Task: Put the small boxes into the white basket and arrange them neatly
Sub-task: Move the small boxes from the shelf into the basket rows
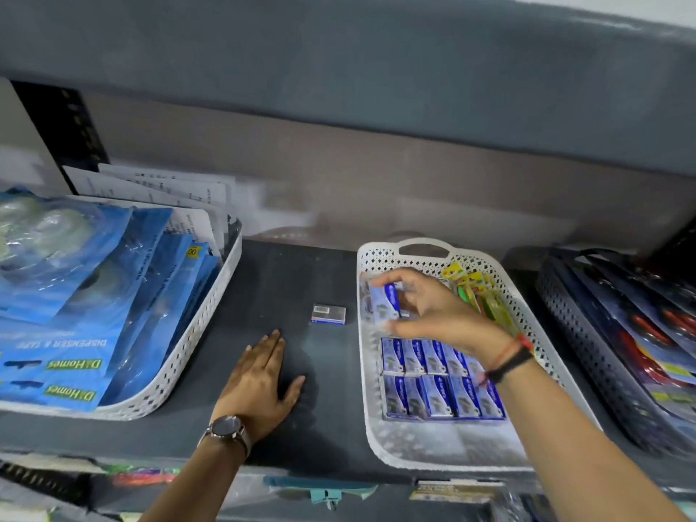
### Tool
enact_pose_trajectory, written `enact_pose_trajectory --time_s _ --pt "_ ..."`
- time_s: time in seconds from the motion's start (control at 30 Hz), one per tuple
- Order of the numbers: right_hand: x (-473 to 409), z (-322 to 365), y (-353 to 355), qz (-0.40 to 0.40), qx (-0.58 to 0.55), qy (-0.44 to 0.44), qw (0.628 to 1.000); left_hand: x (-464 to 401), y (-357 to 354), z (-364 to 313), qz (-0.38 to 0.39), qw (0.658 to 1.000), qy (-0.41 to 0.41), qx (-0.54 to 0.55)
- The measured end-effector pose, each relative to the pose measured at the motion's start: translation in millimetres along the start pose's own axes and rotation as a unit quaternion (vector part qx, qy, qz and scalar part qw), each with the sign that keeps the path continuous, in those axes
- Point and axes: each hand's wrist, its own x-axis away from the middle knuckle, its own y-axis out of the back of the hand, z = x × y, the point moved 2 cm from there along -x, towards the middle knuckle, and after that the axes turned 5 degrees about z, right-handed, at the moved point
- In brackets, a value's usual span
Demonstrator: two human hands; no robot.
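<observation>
A white perforated basket [410,446] with a handle stands on the dark shelf at the right. Two neat rows of small blue boxes [440,378] lie flat in it, and more sit at its far left corner. My right hand [433,310] hovers over the far part of the basket, fingers pinching a small blue box [388,299]. One small box [328,314] lies alone on the shelf, left of the basket. Near the front edge my left hand [260,382] rests flat on the shelf, fingers spread, holding nothing.
Yellow-green packets [476,292] fill the basket's far right side. A second white basket [180,356] of blue tape-dispenser packs and papers stands at the left. A dark basket [587,356] of packaged goods is at the right. An upper shelf hangs overhead.
</observation>
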Motion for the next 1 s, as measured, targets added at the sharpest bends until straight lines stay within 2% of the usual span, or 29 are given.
enact_pose_trajectory --time_s 0.17,0.33,0.53,0.8,0.9,1.0 --pt "31.4 -24.1 2.3 -0.009 0.001 -0.027 1.000 -1.8 0.4 0.6 0.003 1.000 0.009 -0.014" --pt "50.6 -44.4 -2.0 -0.048 0.154 -0.077 0.984 -1.1 -1.9 0.1 0.000 1.000 0.014 -0.019" --pt "53.8 -63.2 -16.5 -0.012 0.211 -0.154 0.965 -0.7 -1.0 -1.1 -0.008 1.000 0.014 -0.016" --pt "48.6 -64.0 -25.8 0.043 0.232 -0.134 0.962 -0.8 -1.0 -1.3 -0.009 1.000 0.015 -0.013" --pt "44.3 -45.4 -13.6 -0.038 0.246 -0.108 0.962 -0.9 -1.1 -1.1 -0.012 1.000 0.013 -0.010" --pt "18.4 -12.7 -7.8 -0.154 0.292 -0.016 0.944 -1.0 -1.9 -1.0 -0.001 1.000 0.012 -0.011"
